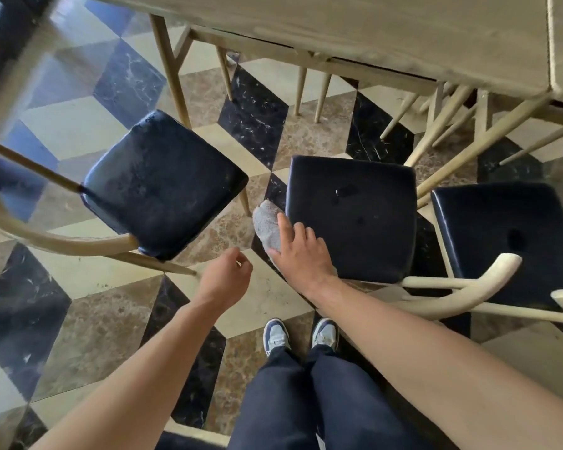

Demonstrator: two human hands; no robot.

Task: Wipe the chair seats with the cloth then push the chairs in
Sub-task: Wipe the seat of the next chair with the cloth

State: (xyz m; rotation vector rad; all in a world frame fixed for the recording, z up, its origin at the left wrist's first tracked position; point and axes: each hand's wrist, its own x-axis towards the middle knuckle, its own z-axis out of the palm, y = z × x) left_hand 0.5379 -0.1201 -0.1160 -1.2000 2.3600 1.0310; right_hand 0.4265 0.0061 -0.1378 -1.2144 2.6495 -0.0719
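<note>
Three chairs with dark padded seats stand pulled out from a light wooden table [403,30]. The left seat [163,183] is turned at an angle and looks dusty. The middle seat [355,216] is straight in front of me. My right hand [301,254] presses a grey cloth [267,225] against the middle seat's near left edge, part of the cloth hanging off the side. My left hand [225,277] hovers loosely curled between the left and middle chairs, holding nothing. The right seat [507,235] lies partly behind curved pale backrest rails [462,287].
The left chair's curved wooden backrest [30,235] sweeps across the left side. Several table and chair legs [436,125] crowd the space under the table. My feet in blue-and-white shoes [301,332] stand on the patterned marble floor [78,306] just behind the middle chair.
</note>
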